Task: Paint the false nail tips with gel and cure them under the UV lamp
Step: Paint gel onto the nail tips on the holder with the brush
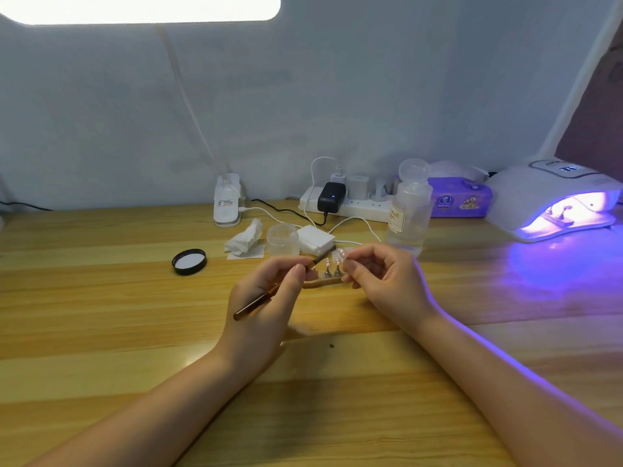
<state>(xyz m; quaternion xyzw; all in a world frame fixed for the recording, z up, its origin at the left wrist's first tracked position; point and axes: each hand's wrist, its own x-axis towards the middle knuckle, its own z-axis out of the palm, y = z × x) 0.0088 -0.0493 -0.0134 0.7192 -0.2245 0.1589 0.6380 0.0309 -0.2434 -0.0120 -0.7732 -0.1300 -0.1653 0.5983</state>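
**Brush tip meets nail tips at centre**

Head view: left hand (269,294) pinches a slim brown gel brush (283,284), its long axis running from near left up to far right, bristle end just beside the small clear false nail tips (338,256). These stand on little pegs over a tan holder strip (322,282), which the right hand (381,278) grips at its right end, so both hands are equally near. A white UV lamp (553,200), glowing violet, sits far right on the wooden surface (101,332), well apart. Bristles and gel coverage are too small to make out; fingers hide part of the strip.
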